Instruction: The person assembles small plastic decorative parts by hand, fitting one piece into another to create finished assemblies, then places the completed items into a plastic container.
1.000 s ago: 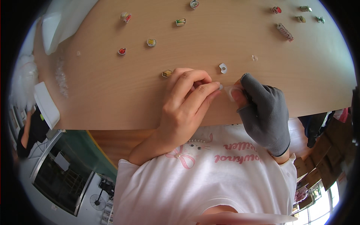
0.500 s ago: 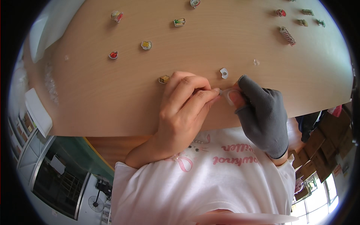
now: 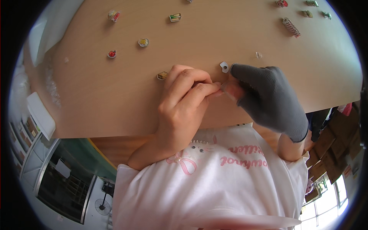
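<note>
My bare left hand is closed in a pinch over the table near its front edge. What its fingertips hold is hidden. My right hand, in a grey glove that leaves the thumb tip bare, pinches a thin translucent strip right against the left fingertips. Just beyond the hands lies a small white flat piece with a dark round dot on it. A small brown food-shaped flat piece rests beside my left knuckles.
Farther off lie a yellow piece, a red piece, a green-and-yellow piece and a clear wrapped stack. Several small stacks stand far right, one long and striped. A clear scrap lies beyond my right hand.
My right hand has turned and its fingertips have come up against the left ones. The translucent loop that showed at its thumb is now mostly hidden. The whole view has shifted slightly.
</note>
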Tool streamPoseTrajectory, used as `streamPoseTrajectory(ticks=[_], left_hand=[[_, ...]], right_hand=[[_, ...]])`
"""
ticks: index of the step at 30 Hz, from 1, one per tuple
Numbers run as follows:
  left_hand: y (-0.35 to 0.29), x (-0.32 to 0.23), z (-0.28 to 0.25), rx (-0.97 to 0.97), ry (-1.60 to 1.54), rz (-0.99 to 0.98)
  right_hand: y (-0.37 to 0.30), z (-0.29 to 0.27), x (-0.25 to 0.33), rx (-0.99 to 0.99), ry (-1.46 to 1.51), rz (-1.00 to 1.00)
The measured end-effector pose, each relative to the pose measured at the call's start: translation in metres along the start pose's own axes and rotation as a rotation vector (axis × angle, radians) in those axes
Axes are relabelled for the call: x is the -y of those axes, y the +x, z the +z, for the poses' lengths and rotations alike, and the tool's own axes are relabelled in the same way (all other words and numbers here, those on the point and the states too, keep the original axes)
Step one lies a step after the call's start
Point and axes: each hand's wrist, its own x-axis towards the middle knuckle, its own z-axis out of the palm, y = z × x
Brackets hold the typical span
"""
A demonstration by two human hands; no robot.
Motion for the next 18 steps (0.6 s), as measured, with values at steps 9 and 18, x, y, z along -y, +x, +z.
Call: streamPoseTrajectory(ticks=[9, 18], left_hand=[[-0.003, -0.005, -0.001, 0.012, -0.001, 0.062], [-0.004, -0.008, 0.007, -0.035, 0.081, 0.089]], right_hand=[[-0.038, 0.012, 0.001, -0.292, 0.023, -0.077], [-0.040, 0.040, 0.000, -0.581, 0.237, 0.011]])
